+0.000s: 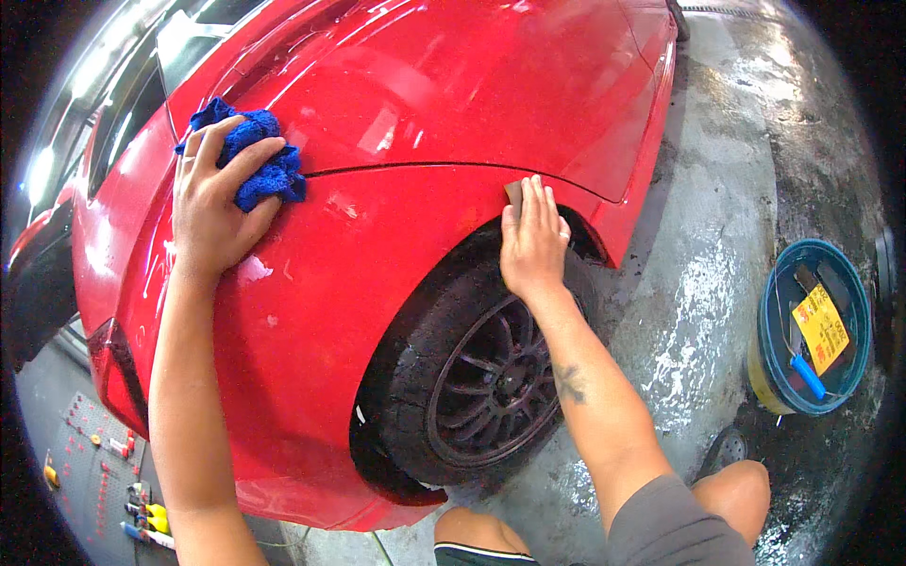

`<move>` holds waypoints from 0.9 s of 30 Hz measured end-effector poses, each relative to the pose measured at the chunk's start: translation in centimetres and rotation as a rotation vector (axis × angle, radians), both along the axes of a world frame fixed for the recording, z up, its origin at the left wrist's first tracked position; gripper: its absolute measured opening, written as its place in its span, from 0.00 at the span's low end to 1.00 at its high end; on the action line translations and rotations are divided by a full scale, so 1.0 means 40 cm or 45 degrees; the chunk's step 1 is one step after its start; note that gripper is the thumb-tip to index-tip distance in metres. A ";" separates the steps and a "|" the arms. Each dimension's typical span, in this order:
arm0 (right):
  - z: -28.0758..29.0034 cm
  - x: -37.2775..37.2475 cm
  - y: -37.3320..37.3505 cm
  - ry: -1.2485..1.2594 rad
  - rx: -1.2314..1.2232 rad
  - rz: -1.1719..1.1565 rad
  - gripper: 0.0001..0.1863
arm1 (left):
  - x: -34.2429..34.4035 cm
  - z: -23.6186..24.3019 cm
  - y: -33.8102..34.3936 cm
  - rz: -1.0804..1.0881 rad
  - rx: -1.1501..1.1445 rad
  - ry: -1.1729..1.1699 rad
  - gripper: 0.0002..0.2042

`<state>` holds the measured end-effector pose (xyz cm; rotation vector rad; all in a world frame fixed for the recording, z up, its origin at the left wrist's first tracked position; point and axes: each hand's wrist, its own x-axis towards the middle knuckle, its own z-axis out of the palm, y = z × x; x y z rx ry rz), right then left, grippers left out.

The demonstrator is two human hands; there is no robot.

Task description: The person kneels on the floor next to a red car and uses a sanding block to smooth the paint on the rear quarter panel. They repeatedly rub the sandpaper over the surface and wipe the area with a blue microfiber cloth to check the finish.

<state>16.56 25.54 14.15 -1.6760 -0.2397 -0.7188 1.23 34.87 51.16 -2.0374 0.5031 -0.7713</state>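
A red car body (pixel 434 85) fills the middle of the head view, its panels shiny and wet-looking. My left hand (pixel 212 203) presses a bunched blue microfiber cloth (pixel 269 179) against the panel at the upper left, fingers curled over it. Lower right, my right hand (pixel 535 245) lies against the panel just above the wheel arch, its fingers held together. Under them shows a small brown piece of sandpaper (pixel 513 195), mostly hidden by the hand. Below that hand is the black tire and wheel (pixel 491 396). A pale smear (pixel 253 271) marks the paint near my left hand.
On the wet floor (pixel 698 311) at right stands a teal-rimmed bucket (pixel 769 311) holding a yellow sheet (pixel 823 328) and a blue-handled tool (pixel 807 375). A pegboard (pixel 90 472) with tools is at the lower left. My bent knees are close to the wheel.
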 end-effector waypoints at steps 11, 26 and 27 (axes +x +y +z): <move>-0.099 0.038 -0.004 0.100 0.055 0.070 0.30 | -0.008 0.014 0.007 -0.011 0.014 -0.003 0.28; 0.067 -0.092 0.021 -0.326 -0.052 0.139 0.37 | -0.019 0.005 0.038 0.032 0.009 -0.007 0.29; 0.002 -0.027 0.027 -0.218 -0.016 0.024 0.35 | -0.010 0.003 0.029 0.010 0.002 0.007 0.29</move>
